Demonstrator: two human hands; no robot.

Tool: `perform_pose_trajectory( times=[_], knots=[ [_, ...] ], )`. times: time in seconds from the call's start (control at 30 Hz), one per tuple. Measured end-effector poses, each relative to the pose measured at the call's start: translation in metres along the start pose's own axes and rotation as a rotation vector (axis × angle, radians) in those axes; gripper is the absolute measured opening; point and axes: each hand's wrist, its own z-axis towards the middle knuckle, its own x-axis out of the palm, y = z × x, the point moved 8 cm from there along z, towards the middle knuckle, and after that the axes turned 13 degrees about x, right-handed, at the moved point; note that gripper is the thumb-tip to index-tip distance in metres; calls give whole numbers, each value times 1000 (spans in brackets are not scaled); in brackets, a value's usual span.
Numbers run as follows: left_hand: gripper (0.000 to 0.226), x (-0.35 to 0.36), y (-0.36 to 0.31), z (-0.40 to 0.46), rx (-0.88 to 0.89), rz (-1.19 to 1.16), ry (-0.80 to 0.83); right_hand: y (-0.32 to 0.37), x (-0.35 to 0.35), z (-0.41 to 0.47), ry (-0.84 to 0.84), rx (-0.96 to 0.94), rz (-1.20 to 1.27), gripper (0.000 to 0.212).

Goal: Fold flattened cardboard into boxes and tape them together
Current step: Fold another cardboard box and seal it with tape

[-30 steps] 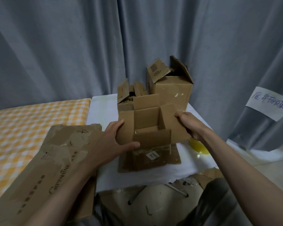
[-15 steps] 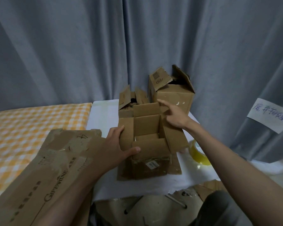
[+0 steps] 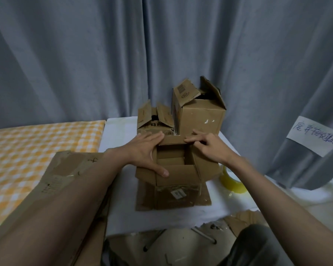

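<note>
Head view: small box (image 3: 176,177) mid table (image 3: 121,131), top flaps open. Left hand (image 3: 146,152) flat, thumb on near flap; right hand (image 3: 208,146) fingers pressing far flap, grip unclear. Step: closing flaps. Next: reach tape roll (image 3: 232,182), just right.

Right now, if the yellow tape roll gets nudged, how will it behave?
The tape roll seems to stand tilted on its rim on the white table, so it probably rolls. It sits near the table's right edge and could drop off. Probably light.
</note>
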Motion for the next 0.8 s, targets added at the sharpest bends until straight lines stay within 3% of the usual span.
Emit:
perform_pose_trajectory(
  times=[0.07,0.13,0.2,0.27,0.33,0.47,0.57,0.6,0.7,0.8],
  knots=[
    [142,6,6,4,-3,11,59,-5,-8,-5,-109,11,125,40],
    [144,12,11,4,-8,27,62,-23,-21,-11,-281,136,373,42],
    [145,14,13,3,-7,27,44,-36,-16,-12,-267,264,643,40],
    [145,16,14,3,-9,29,47,-29,-6,-11,-198,250,711,36],
    [146,17,13,4,-11,48,61,-11,2,-13,-166,157,626,37],
    [145,16,13,3,-24,55,58,18,26,-9,-158,43,194,39],
    [140,8,7,-5,-23,-63,-70,21,50,-9,-135,9,-5,44],
    [130,1,7,-8,-35,-171,-202,18,56,-10,-134,17,-20,46],
    [70,-15,16,-24,-172,-527,-605,9,64,-13,-138,29,-12,49],
    [57,-14,16,-18,-186,-548,-616,8,65,-12,-143,32,-30,50]
  ],
)
